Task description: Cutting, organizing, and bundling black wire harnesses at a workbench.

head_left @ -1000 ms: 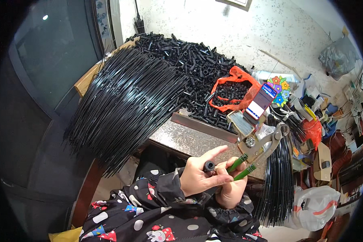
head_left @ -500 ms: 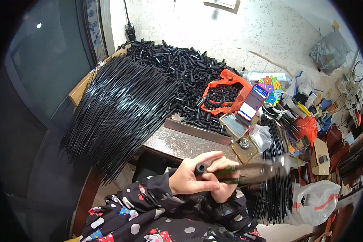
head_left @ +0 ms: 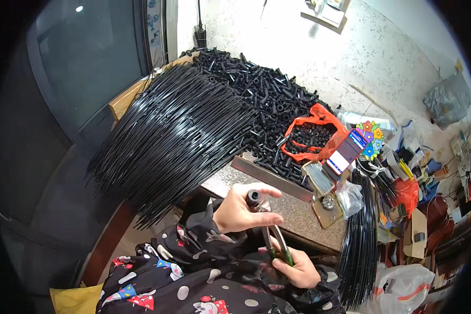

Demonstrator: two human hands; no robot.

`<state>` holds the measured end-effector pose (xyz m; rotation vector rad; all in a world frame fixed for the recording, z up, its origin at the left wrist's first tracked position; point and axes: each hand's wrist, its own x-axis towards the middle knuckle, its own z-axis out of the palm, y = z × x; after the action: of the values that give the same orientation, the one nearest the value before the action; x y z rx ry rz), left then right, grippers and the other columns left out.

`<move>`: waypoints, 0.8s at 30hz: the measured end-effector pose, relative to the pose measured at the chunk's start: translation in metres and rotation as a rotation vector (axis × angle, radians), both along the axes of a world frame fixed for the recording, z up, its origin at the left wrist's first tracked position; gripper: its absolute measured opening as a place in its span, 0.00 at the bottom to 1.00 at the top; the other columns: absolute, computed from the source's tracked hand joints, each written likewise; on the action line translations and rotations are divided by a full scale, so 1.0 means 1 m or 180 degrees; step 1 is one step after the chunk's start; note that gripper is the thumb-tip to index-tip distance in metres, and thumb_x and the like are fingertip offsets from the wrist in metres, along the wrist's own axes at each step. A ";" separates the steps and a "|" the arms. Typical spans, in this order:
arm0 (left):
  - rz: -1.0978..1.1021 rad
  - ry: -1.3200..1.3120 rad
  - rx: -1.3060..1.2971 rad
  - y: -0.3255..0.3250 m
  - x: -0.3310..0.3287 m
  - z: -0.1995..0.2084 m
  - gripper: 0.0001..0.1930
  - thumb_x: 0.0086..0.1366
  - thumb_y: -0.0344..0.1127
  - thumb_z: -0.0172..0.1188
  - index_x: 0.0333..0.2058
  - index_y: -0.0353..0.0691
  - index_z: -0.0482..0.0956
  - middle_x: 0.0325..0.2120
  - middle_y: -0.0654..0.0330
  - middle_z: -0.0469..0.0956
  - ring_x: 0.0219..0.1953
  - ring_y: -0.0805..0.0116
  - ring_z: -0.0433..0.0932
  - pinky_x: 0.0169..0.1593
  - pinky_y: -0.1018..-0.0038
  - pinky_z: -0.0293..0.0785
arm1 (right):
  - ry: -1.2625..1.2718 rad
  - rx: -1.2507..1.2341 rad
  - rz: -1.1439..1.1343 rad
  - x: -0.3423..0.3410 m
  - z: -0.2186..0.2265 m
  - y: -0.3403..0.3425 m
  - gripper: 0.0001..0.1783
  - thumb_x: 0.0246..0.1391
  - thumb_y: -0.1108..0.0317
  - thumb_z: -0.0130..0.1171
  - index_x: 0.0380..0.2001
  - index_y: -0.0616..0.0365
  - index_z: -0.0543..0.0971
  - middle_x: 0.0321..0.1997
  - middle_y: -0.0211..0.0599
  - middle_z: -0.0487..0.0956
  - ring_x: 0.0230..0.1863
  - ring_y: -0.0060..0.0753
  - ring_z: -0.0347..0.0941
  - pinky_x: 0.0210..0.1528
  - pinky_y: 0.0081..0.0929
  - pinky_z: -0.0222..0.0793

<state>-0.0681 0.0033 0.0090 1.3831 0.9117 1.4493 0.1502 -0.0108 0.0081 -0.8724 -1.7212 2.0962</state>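
My left hand (head_left: 234,212) is closed around a short black tubular piece (head_left: 253,197), its round open end facing up. My right hand (head_left: 300,270) grips the green handles of a pair of pliers (head_left: 281,244). The plier handles are spread apart, and the metal head reaches up to the black piece between my left thumb and fingers. Whether the jaws bite on it cannot be made out. Both hands are in front of the table's near edge, above my lap.
A heap of black tubular parts (head_left: 256,86) covers the back of the table (head_left: 309,225), behind a metal strip (head_left: 272,178). Long thin black rods (head_left: 167,131) fan out at left; another bundle (head_left: 358,246) hangs at right. An orange bag (head_left: 327,118) and a phone (head_left: 346,153) lie nearby.
My right hand has moved down and swung the pliers from pointing right to pointing up at the black piece. The left hand still holds that piece; the whole view has shifted slightly.
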 end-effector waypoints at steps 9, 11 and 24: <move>0.0287 0.0156 0.0092 -0.004 0.010 -0.006 0.09 0.49 0.30 0.64 0.29 0.34 0.77 0.13 0.72 0.68 0.17 0.87 0.62 0.21 0.86 0.58 | -0.0352 -0.1349 0.0160 0.019 0.008 0.001 0.21 0.56 0.67 0.49 0.53 0.58 0.61 0.28 0.35 0.72 0.27 0.22 0.69 0.29 0.21 0.66; 0.0436 0.0151 0.0082 -0.004 0.012 -0.013 0.07 0.50 0.30 0.61 0.28 0.34 0.76 0.13 0.72 0.68 0.17 0.87 0.62 0.21 0.86 0.58 | -0.0898 0.0000 0.0084 0.013 0.005 -0.006 0.19 0.55 0.68 0.49 0.50 0.58 0.63 0.24 0.35 0.72 0.24 0.23 0.69 0.28 0.22 0.65; 0.0448 -0.0624 0.0371 -0.013 0.013 0.008 0.18 0.46 0.29 0.65 0.37 0.29 0.72 0.14 0.75 0.61 0.17 0.88 0.55 0.21 0.86 0.47 | -0.0948 0.2343 -0.0544 -0.018 0.008 -0.026 0.24 0.52 0.75 0.50 0.54 0.61 0.63 0.45 0.50 0.73 0.45 0.35 0.74 0.44 0.24 0.66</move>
<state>-0.0551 -0.0100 0.0174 1.2538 0.8225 1.7356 0.1318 -0.0368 0.0162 -1.0566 -2.2323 1.1050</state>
